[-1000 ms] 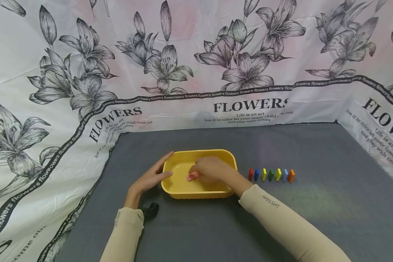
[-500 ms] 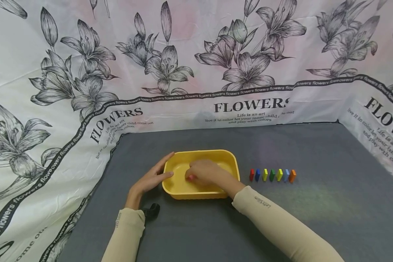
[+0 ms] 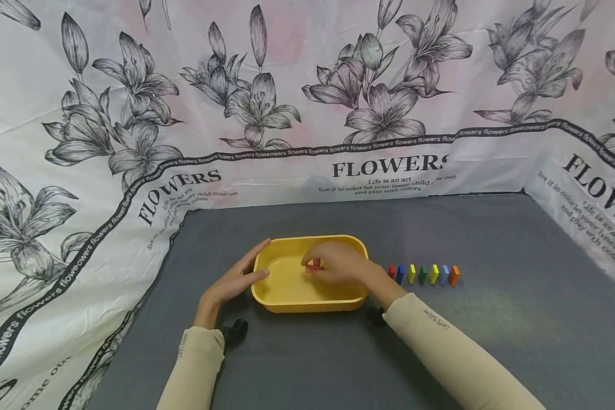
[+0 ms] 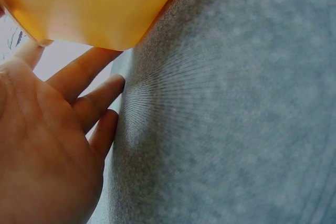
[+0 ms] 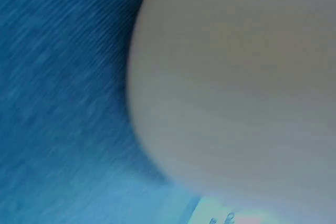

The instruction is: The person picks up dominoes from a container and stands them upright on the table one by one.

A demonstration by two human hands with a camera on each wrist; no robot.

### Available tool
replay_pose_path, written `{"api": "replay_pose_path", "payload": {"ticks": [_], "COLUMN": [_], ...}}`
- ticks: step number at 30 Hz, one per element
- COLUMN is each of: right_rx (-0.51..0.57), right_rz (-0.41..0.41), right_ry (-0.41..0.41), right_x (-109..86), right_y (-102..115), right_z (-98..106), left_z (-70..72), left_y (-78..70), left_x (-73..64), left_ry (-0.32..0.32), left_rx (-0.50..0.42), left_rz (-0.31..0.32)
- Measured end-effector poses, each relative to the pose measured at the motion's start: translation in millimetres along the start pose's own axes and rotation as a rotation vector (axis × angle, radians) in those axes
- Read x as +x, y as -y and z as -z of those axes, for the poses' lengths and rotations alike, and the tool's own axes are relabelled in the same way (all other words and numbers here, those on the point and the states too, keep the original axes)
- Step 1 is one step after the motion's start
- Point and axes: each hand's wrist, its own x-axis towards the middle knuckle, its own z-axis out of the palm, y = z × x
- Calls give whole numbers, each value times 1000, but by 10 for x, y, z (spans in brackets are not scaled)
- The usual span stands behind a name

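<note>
A yellow plastic tub (image 3: 287, 304) sits on the grey cloth in the head view. My left hand (image 3: 234, 280) rests against its left end, fingers nearly straight along the outside and thumb over the rim. In the left wrist view, the spread fingers of the left hand (image 4: 58, 114) touch the outside of the tub (image 4: 100, 9). Inside the tub, my right hand (image 3: 340, 265) pinches a small pinkish-red block (image 3: 314, 269) between thumb and fingers, which partly hide it. The right wrist view shows only a blurred pale surface and blue-looking cloth, with no hand.
To the right of the tub, several small blocks (image 3: 422, 274) stand upright in a row, coloured red, blue, yellow, green and orange. A flower-printed white sheet (image 3: 379, 114) encloses the back and sides of the grey cloth surface (image 3: 307, 359).
My right hand dipped left in the tub, then shifted right and slightly up, with the pinkish-red block still at its fingertips. The left hand and the block row stayed in place.
</note>
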Motion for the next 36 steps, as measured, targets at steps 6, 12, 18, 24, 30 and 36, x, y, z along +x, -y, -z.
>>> {"api": "replay_pose_path", "payload": {"ticks": [6,12,18,24,30,36], "right_rx": [116,270,354,392,437,435], "right_rz": [57,-2,-68,-117,-187,-224], "right_ry": [-135,-199,-291,-364,-420,-504], "right_x": [-135,-301,-526,-825,-1140,-1465], "right_y": [-122,-132,-182,-279,-431,-584], "right_z": [62,138,253,378,508,629], "left_z": [-8,-7,-11,-20,-24,-28], "left_y": [-7,3,6,2,0,-21], "left_x": [-9,-15,-8,-18,-24,-16], "left_ry": [3,5,3,-3,-5,-11], "left_rx": [-2,-7,-13,-18,-21,-24], "left_rz": [4,8,5,21,28,44]}}
